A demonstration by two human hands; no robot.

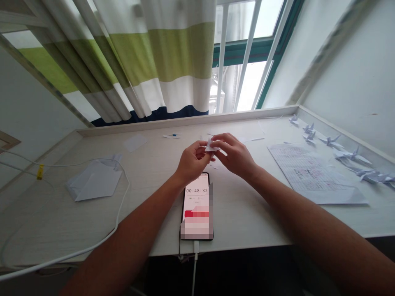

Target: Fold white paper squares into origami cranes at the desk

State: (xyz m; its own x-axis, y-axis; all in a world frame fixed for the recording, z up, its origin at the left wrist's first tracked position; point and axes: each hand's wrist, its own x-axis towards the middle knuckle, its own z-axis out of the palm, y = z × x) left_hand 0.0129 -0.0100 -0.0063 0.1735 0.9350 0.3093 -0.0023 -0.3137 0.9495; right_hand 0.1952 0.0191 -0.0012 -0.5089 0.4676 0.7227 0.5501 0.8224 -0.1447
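Note:
Between my two hands is a small piece of folded white paper (211, 145), raised above the desk beyond the phone. My left hand (194, 159) pinches it from the left and below, its fingers curled. My right hand (233, 154) grips it from the right with thumb and fingertips. The exact shape of the paper is partly hidden by my fingers. Just below my hands a phone (197, 205) lies face up, its screen showing a timer at 00:48:32.
Several folded paper cranes (331, 142) line the desk's right edge. A written sheet (311, 174) lies beside them. White paper sheets (98, 179) rest at the left, near a looping white cable (127, 187). A raised rim (185, 120) borders the back below the curtain (173, 53).

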